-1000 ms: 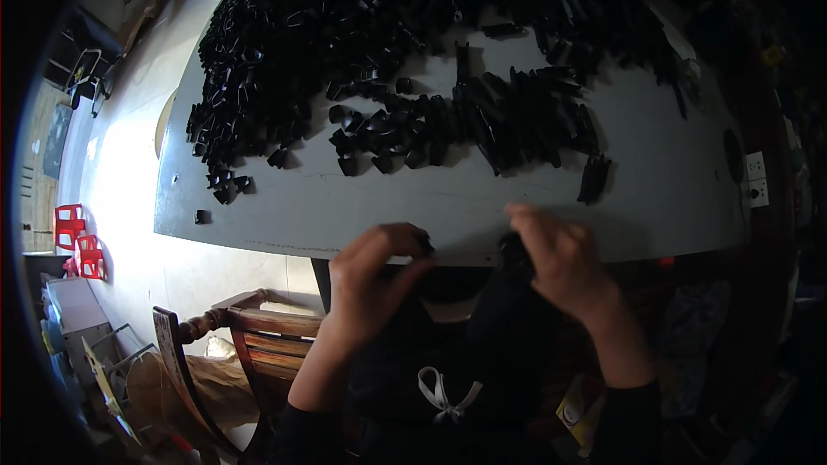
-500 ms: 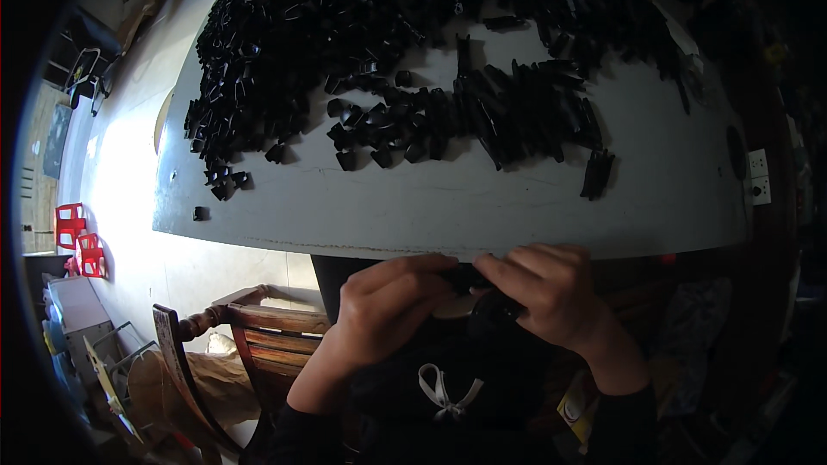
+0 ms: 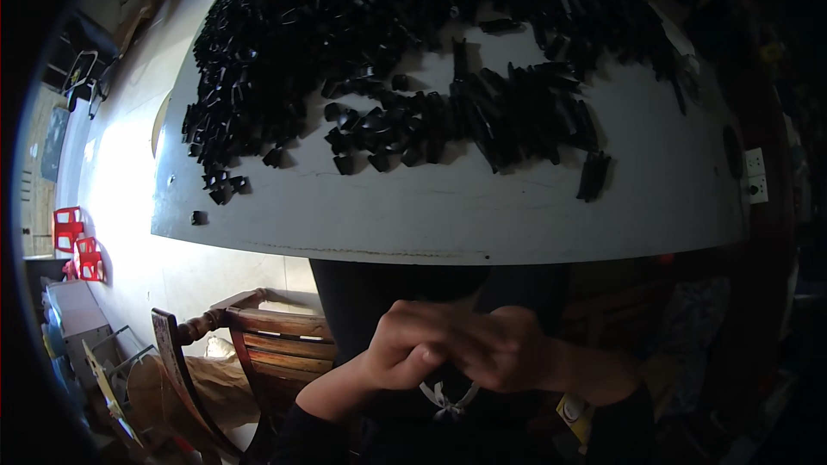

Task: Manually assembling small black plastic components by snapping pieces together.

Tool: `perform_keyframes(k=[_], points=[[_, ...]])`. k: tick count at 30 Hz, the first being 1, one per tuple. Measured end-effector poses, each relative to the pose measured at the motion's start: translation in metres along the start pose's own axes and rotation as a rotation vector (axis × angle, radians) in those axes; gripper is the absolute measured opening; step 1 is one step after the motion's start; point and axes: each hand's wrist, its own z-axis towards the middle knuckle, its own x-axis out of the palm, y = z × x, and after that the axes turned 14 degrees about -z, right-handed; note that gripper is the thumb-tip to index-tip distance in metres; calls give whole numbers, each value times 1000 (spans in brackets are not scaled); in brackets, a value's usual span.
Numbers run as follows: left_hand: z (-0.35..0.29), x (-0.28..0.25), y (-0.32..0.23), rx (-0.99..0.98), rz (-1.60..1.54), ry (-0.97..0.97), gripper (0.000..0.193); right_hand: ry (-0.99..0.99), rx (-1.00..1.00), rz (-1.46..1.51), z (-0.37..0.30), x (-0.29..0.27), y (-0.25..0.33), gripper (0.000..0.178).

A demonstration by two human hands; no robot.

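Overlapping left grip and right grip just off the counter, can't tell how wide or holding what! Facing heaped black parts, with brown sack, contents unseen, off left.

A pale table bears heaped black pieces; one small piece lies apart, front left.

Left hand | right hand | both dropped lower | now overlapping
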Motion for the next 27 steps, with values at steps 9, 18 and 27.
perform_keyframes(k=[9,18,27], points=[[11,-45,-10,289,1024,-515,9,49,249,-426,-2,-26,-33,22],[40,-92,-15,-45,1659,-633,15,186,892,-988,-2,-60,-120,32],[28,-96,-24,87,1527,-601,7,-22,752,-930,-5,-51,-87,32]])
